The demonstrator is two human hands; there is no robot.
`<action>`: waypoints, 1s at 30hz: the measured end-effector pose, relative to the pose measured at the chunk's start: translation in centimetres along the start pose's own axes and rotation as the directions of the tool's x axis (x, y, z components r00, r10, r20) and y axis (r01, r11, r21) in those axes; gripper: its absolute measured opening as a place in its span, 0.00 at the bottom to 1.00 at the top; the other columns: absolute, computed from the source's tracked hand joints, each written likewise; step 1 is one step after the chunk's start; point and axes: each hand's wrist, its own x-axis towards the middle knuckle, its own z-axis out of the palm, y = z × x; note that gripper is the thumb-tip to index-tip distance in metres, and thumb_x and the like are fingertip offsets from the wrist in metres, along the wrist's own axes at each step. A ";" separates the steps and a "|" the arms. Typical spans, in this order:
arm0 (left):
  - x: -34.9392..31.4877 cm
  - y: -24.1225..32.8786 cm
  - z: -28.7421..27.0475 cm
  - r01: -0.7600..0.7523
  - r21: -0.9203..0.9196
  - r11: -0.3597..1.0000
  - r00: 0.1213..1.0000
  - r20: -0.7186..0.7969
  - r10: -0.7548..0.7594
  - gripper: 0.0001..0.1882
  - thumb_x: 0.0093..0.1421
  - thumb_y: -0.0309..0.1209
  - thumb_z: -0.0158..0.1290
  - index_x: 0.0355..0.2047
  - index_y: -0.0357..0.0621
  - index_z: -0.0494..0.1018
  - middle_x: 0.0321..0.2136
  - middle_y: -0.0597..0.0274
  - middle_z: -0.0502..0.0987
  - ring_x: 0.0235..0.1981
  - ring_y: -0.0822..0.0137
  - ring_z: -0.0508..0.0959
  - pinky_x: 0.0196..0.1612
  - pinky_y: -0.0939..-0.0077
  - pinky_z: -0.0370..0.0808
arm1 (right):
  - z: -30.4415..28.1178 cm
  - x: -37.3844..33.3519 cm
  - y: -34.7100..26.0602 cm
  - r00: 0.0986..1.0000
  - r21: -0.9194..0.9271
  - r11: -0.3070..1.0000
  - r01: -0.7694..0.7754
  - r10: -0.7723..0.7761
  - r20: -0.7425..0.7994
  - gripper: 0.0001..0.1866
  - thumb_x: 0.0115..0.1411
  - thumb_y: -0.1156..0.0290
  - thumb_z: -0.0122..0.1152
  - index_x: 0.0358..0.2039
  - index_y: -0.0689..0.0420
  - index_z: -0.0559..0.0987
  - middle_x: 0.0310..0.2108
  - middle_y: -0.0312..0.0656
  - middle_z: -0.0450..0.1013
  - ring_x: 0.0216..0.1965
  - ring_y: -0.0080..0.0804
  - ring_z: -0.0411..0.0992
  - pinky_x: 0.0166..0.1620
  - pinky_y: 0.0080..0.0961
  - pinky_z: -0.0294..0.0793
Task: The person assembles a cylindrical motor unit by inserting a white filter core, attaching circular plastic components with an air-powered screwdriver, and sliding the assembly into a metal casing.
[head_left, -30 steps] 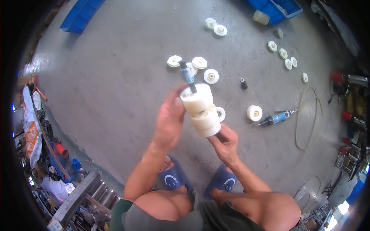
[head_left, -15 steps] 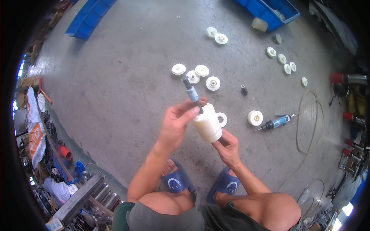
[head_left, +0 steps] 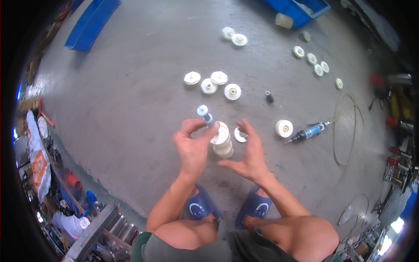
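Observation:
My left hand [head_left: 194, 153] is closed, thumb and fingers pinching a short blue-grey rod-like tool [head_left: 207, 118] with a pale flat round end at the top. Its lower part goes down behind my fingers, close to the top of a cream-white plastic cylinder [head_left: 224, 149]; whether they join is hidden. My right hand [head_left: 252, 159] is open just right of the cylinder, thumb and fingers spread and not touching it. Behind my right fingers lies a white ring [head_left: 238, 135], partly covered.
Several white round caps [head_left: 209, 86] lie on the grey floor ahead. To the right are a thick white disc [head_left: 284, 129], a blue air screwdriver [head_left: 311, 132] with a coiled hose [head_left: 335, 146], and a small black piece [head_left: 269, 97]. Blue bins [head_left: 89, 26] stand at the far left and far right.
My right hand has let go of the white cylinder and opened beside it. The cylinder has become more upright, and the rod's top end now tips toward me.

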 end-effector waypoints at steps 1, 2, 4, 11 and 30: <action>-0.2 -0.2 0.4 -0.163 0.120 0.979 0.987 0.012 0.163 0.09 0.56 0.20 0.70 0.38 0.35 0.85 0.34 0.62 0.84 0.42 0.72 0.79 0.48 0.72 0.75 | 1.0 0.7 0.1 0.998 -0.032 0.998 0.057 -0.057 -0.009 0.44 0.53 0.59 0.81 0.66 0.60 0.69 0.54 0.47 0.78 0.53 0.47 0.76 0.56 0.42 0.72; -0.2 0.0 0.5 -0.247 0.150 0.957 0.968 0.076 0.238 0.08 0.56 0.21 0.70 0.37 0.36 0.84 0.35 0.63 0.82 0.42 0.71 0.78 0.48 0.73 0.74 | 2.0 1.4 -0.1 0.993 -0.054 0.992 0.114 -0.116 -0.021 0.43 0.52 0.60 0.80 0.65 0.59 0.69 0.54 0.46 0.77 0.53 0.47 0.76 0.55 0.43 0.72; 0.4 0.8 0.5 -0.235 0.081 0.969 0.971 0.054 0.231 0.07 0.56 0.21 0.69 0.36 0.35 0.84 0.35 0.63 0.82 0.41 0.72 0.78 0.48 0.73 0.74 | 4.7 1.7 1.8 0.985 -0.011 0.986 0.168 -0.168 0.026 0.39 0.52 0.62 0.80 0.62 0.58 0.72 0.53 0.43 0.77 0.53 0.46 0.75 0.54 0.43 0.70; 6.5 -1.8 -7.0 0.141 -0.145 0.979 0.964 -0.205 -0.169 0.05 0.61 0.28 0.69 0.33 0.42 0.84 0.29 0.66 0.83 0.31 0.76 0.77 0.40 0.77 0.71 | 4.8 -0.1 6.6 0.971 -0.273 0.933 0.237 -0.239 0.026 0.27 0.54 0.67 0.74 0.55 0.52 0.78 0.54 0.42 0.74 0.56 0.45 0.71 0.56 0.42 0.67; 0.2 -6.6 -3.1 -0.656 0.588 0.472 0.753 0.553 0.357 0.34 0.53 0.41 0.73 0.58 0.48 0.75 0.51 0.51 0.74 0.52 0.53 0.75 0.53 0.56 0.73 | -5.8 3.1 8.4 0.987 -0.598 0.787 0.148 -0.154 0.042 0.40 0.46 0.68 0.82 0.61 0.57 0.75 0.60 0.46 0.72 0.59 0.49 0.70 0.60 0.44 0.71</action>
